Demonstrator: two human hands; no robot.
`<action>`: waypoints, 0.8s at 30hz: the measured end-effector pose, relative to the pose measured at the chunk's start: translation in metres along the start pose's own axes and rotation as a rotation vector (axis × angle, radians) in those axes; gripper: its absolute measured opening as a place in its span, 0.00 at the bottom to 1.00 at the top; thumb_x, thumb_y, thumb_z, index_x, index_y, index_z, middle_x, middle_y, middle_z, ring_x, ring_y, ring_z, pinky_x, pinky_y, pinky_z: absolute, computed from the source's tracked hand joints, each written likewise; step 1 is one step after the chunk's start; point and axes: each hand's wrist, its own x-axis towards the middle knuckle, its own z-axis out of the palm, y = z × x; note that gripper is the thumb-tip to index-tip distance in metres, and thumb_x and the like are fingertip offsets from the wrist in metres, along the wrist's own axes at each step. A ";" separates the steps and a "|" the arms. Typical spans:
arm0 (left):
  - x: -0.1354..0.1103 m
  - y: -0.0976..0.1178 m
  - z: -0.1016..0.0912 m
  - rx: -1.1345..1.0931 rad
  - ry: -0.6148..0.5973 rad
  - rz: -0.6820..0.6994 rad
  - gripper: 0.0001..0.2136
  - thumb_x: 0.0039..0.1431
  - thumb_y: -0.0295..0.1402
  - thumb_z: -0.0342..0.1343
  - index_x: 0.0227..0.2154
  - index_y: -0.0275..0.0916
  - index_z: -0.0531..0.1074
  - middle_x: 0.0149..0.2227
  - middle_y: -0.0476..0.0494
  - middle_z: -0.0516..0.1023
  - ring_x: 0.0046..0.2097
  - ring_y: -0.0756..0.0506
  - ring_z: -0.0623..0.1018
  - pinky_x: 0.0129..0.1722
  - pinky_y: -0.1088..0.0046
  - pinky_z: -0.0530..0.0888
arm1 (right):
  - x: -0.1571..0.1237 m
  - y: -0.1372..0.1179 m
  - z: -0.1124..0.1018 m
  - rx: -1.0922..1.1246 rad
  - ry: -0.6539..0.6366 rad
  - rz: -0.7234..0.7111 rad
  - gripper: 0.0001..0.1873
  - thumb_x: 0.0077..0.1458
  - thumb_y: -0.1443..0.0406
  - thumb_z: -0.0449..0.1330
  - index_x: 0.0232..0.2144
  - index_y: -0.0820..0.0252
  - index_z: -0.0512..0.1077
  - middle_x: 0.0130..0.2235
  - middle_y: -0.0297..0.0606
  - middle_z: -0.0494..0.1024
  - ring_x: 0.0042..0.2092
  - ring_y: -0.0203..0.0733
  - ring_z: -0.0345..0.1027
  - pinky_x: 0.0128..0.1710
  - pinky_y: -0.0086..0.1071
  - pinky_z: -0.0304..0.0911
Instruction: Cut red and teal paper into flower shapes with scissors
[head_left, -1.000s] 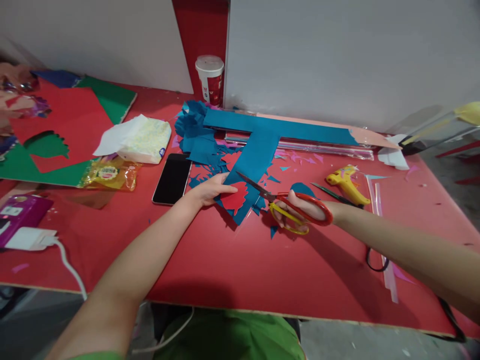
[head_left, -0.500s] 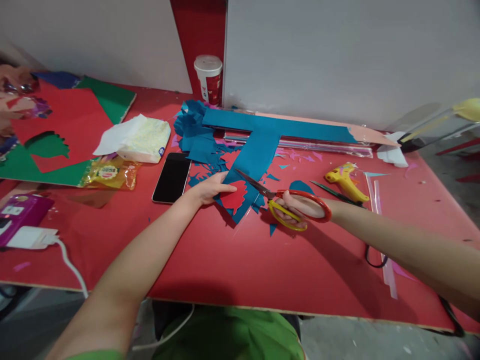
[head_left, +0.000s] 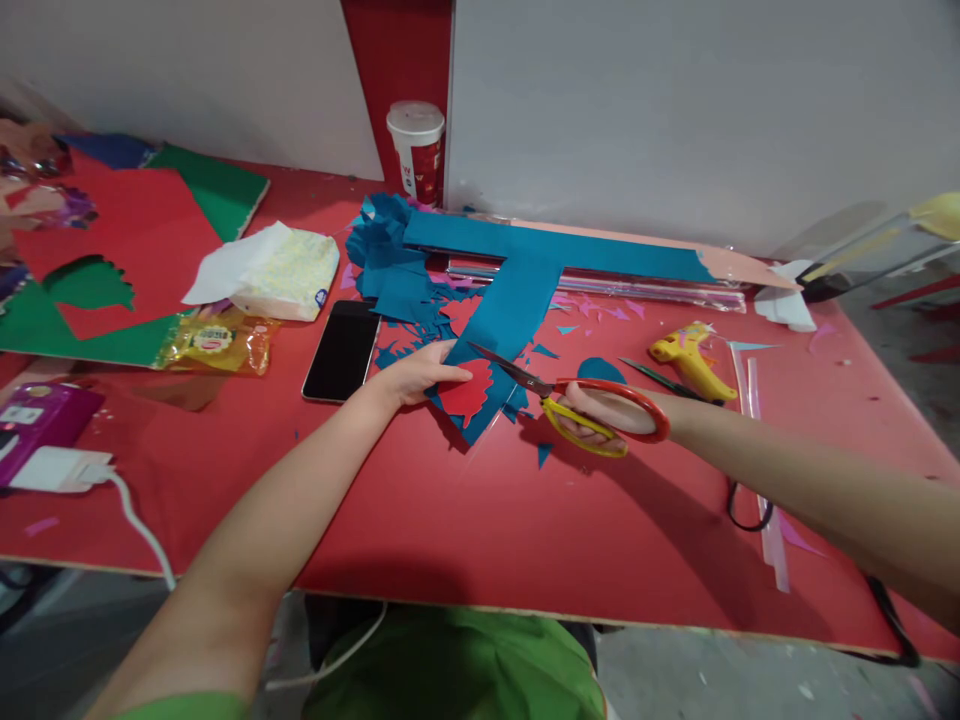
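Observation:
My left hand (head_left: 416, 375) pinches the near end of a long blue paper strip (head_left: 510, 310), together with a jagged red paper cutout (head_left: 469, 392) lying on it. My right hand (head_left: 600, 412) is closed through the red and yellow handles of a pair of scissors (head_left: 559, 395). The scissor blades point left and rest over the blue strip, just right of the red cutout. Blue paper scraps (head_left: 394, 275) are piled behind my left hand.
A black phone (head_left: 343, 350) lies left of my hand, with a tissue pack (head_left: 270, 272) and a yellow snack bag (head_left: 217, 343) beyond it. A yellow glue gun (head_left: 690, 358), clear plastic strips (head_left: 757, 395) and a black cable (head_left: 742, 510) lie to the right. A paper cup (head_left: 416, 150) stands at the wall.
The scissors and my right hand have shifted slightly up and to the right. My left hand keeps its hold on the paper in the same place.

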 end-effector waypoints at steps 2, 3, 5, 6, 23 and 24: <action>0.000 0.000 0.001 -0.007 0.009 0.001 0.23 0.40 0.24 0.64 0.44 0.34 0.69 0.36 0.40 0.79 0.33 0.46 0.78 0.36 0.69 0.74 | -0.001 -0.001 0.000 0.002 0.004 0.032 0.29 0.57 0.45 0.37 0.18 0.59 0.55 0.14 0.27 0.56 0.14 0.28 0.48 0.13 0.24 0.49; 0.000 0.000 0.001 -0.013 0.015 0.004 0.24 0.40 0.24 0.64 0.45 0.35 0.69 0.36 0.40 0.79 0.34 0.46 0.78 0.37 0.69 0.73 | -0.002 -0.001 0.000 0.005 0.008 0.043 0.28 0.57 0.45 0.37 0.18 0.59 0.55 0.14 0.27 0.56 0.14 0.28 0.48 0.12 0.24 0.49; 0.000 0.001 0.002 -0.022 0.028 0.009 0.26 0.40 0.23 0.64 0.46 0.36 0.68 0.37 0.40 0.79 0.35 0.46 0.78 0.38 0.68 0.73 | -0.003 -0.001 0.000 0.009 0.028 0.063 0.28 0.57 0.45 0.38 0.18 0.58 0.55 0.14 0.27 0.56 0.14 0.28 0.49 0.11 0.24 0.48; 0.000 0.001 0.002 -0.023 0.034 0.009 0.26 0.40 0.23 0.64 0.47 0.36 0.67 0.38 0.40 0.79 0.35 0.46 0.78 0.39 0.68 0.73 | -0.003 -0.001 0.000 0.010 0.042 0.071 0.28 0.57 0.45 0.39 0.19 0.59 0.55 0.14 0.27 0.56 0.14 0.28 0.49 0.11 0.23 0.49; -0.002 0.001 0.000 0.002 0.029 0.001 0.22 0.40 0.23 0.64 0.42 0.36 0.70 0.37 0.41 0.79 0.35 0.46 0.78 0.39 0.68 0.73 | -0.006 -0.004 -0.003 0.066 0.209 0.299 0.26 0.47 0.45 0.55 0.18 0.60 0.55 0.15 0.25 0.52 0.15 0.24 0.44 0.13 0.22 0.43; -0.002 0.001 0.000 0.003 0.026 -0.002 0.23 0.40 0.23 0.64 0.43 0.36 0.70 0.37 0.41 0.79 0.35 0.46 0.78 0.40 0.68 0.73 | -0.006 -0.003 -0.005 0.076 0.198 0.311 0.26 0.46 0.45 0.56 0.18 0.60 0.55 0.15 0.25 0.52 0.15 0.24 0.43 0.13 0.22 0.43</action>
